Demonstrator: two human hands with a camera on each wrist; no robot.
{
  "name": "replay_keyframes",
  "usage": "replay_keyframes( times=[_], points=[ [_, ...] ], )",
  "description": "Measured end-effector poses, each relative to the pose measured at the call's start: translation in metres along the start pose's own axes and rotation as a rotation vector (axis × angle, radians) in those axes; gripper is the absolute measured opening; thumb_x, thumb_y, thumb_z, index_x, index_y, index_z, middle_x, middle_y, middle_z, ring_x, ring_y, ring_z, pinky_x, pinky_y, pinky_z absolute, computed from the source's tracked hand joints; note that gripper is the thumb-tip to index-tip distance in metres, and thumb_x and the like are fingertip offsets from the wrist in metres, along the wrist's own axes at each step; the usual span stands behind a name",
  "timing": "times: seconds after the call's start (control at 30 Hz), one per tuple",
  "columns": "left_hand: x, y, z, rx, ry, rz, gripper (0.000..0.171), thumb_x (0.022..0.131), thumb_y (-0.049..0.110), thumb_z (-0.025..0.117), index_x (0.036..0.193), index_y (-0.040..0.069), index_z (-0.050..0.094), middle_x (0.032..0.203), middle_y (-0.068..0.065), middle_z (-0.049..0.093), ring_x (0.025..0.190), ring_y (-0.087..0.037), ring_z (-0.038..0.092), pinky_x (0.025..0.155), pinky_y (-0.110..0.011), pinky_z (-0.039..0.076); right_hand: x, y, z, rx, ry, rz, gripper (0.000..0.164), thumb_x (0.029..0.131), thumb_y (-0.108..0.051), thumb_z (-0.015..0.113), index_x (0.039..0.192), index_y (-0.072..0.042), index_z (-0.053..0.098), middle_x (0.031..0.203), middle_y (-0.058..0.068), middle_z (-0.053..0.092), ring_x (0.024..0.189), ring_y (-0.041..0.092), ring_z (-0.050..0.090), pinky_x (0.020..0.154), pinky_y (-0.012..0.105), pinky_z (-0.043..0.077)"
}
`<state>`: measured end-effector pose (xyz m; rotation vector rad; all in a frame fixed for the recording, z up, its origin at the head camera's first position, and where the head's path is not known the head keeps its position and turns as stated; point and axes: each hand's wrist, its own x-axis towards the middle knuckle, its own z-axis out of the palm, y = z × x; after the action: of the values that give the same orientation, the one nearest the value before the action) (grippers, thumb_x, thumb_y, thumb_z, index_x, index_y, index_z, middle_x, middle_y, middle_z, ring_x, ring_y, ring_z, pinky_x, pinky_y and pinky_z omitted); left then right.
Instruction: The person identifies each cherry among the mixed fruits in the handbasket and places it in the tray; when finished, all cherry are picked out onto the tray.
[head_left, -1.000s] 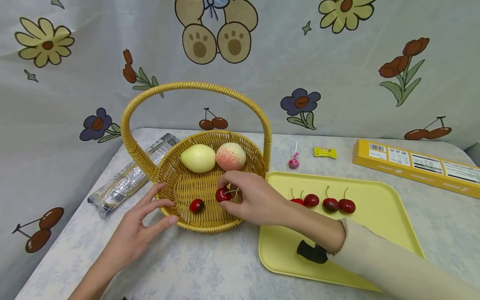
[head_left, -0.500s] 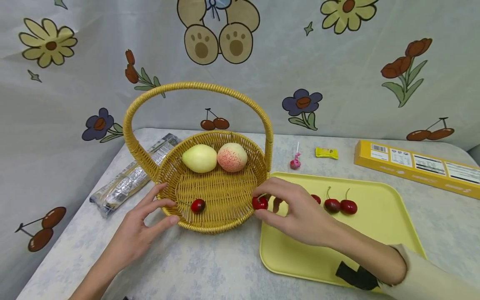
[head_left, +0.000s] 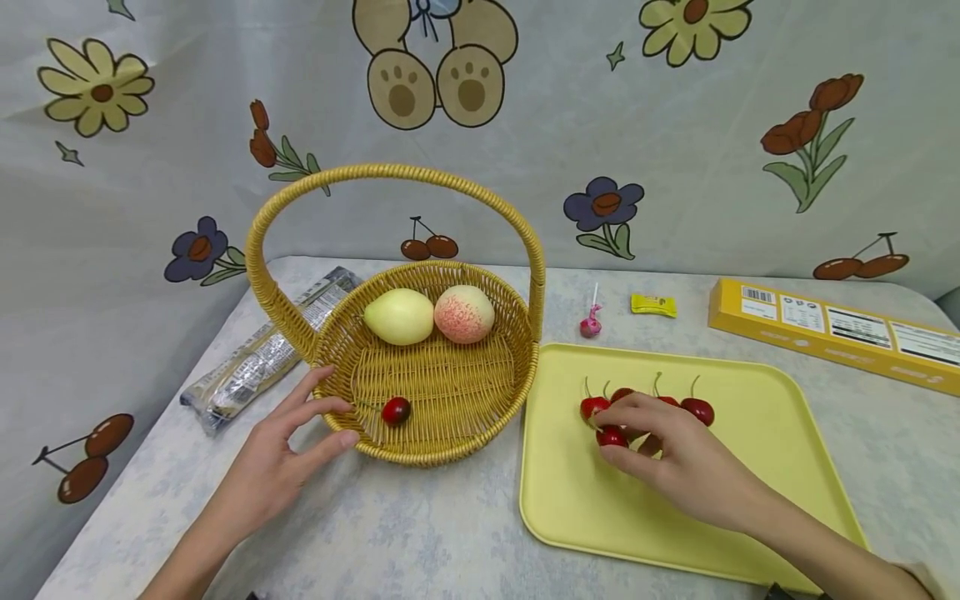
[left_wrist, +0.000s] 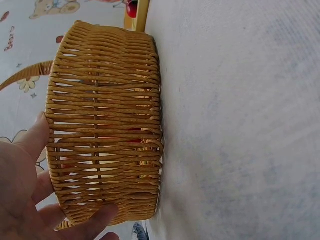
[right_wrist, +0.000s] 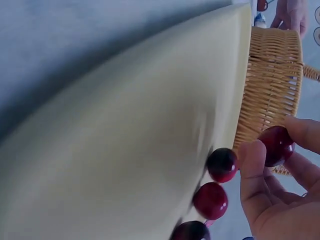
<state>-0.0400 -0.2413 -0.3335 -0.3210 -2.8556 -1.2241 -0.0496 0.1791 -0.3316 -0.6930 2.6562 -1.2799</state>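
My right hand (head_left: 693, 471) pinches a dark red cherry (head_left: 612, 437) between thumb and fingers over the yellow tray (head_left: 570, 500). In the right wrist view the held cherry (right_wrist: 277, 146) appears clear of the tray surface. Several cherries (head_left: 699, 410) with stems lie in a row on the tray, some partly behind the fingers. My left hand (head_left: 273, 458) rests against the left side of the wicker basket (head_left: 442, 458), its fingers spread. The basket contains one cherry (head_left: 395, 411), a pale yellow pear-shaped fruit (head_left: 400, 317) and a pink-speckled peach (head_left: 464, 314).
The basket's tall handle (head_left: 393, 171) arches over it. Behind its left side lies a silver-gold packet (head_left: 247, 367). A lollipop (head_left: 591, 323) and a yellow wrapped candy (head_left: 652, 305) lie behind the tray, and an orange-yellow box (head_left: 832, 333) is at back right.
My right hand has carried the cherry from inside the basket rightward, past the rim, to over the tray. The left hand stays at the basket.
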Motion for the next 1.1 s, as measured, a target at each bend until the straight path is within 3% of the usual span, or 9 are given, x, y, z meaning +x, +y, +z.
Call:
replay_keyframes(
  times=[0.17, 0.37, 0.63, 0.9, 1.1],
  points=[
    [0.000, -0.001, 0.000, 0.009, 0.005, 0.007, 0.026, 0.090, 0.022, 0.074, 0.114, 0.012, 0.070, 0.156, -0.009, 0.034, 0.142, -0.038, 0.030, 0.091, -0.057, 0.044, -0.009, 0.009, -0.002, -0.010, -0.028, 0.112, 0.024, 0.085, -0.016, 0.080, 0.103, -0.017, 0.064, 0.090, -0.007, 0.063, 0.068, 0.007, 0.061, 0.061, 0.026, 0.051],
    [0.000, -0.001, 0.000, 0.002, 0.004, 0.005, 0.026, 0.090, 0.022, 0.074, 0.113, 0.012, 0.070, 0.156, -0.008, 0.034, 0.142, -0.037, 0.030, 0.094, -0.058, 0.041, -0.011, 0.019, -0.002, 0.044, -0.072, 0.148, 0.021, 0.086, -0.015, 0.078, 0.102, -0.014, 0.064, 0.092, -0.002, 0.063, 0.065, 0.009, 0.062, 0.059, 0.027, 0.052],
    [0.000, -0.001, 0.001, 0.009, 0.008, 0.011, 0.025, 0.090, 0.022, 0.074, 0.113, 0.012, 0.070, 0.156, -0.009, 0.034, 0.142, -0.038, 0.030, 0.090, -0.057, 0.045, -0.009, 0.024, -0.002, 0.009, -0.097, 0.150, 0.029, 0.084, -0.009, 0.079, 0.110, -0.010, 0.068, 0.101, -0.001, 0.065, 0.073, 0.006, 0.063, 0.065, 0.025, 0.053],
    [0.000, -0.001, 0.000, -0.010, 0.005, 0.012, 0.026, 0.090, 0.021, 0.074, 0.114, 0.011, 0.069, 0.157, -0.010, 0.033, 0.142, -0.039, 0.029, 0.091, -0.061, 0.043, -0.006, 0.020, -0.003, -0.038, -0.069, 0.228, 0.022, 0.086, -0.022, 0.079, 0.103, -0.016, 0.068, 0.089, -0.004, 0.064, 0.067, 0.009, 0.061, 0.063, 0.025, 0.051],
    [0.000, -0.001, 0.001, -0.014, 0.007, 0.017, 0.025, 0.090, 0.020, 0.074, 0.113, 0.011, 0.069, 0.157, -0.010, 0.033, 0.142, -0.040, 0.028, 0.091, -0.062, 0.043, -0.005, 0.020, -0.003, -0.030, -0.050, 0.269, 0.025, 0.087, -0.028, 0.078, 0.103, -0.014, 0.065, 0.086, 0.000, 0.062, 0.058, 0.012, 0.059, 0.056, 0.026, 0.049]
  ],
)
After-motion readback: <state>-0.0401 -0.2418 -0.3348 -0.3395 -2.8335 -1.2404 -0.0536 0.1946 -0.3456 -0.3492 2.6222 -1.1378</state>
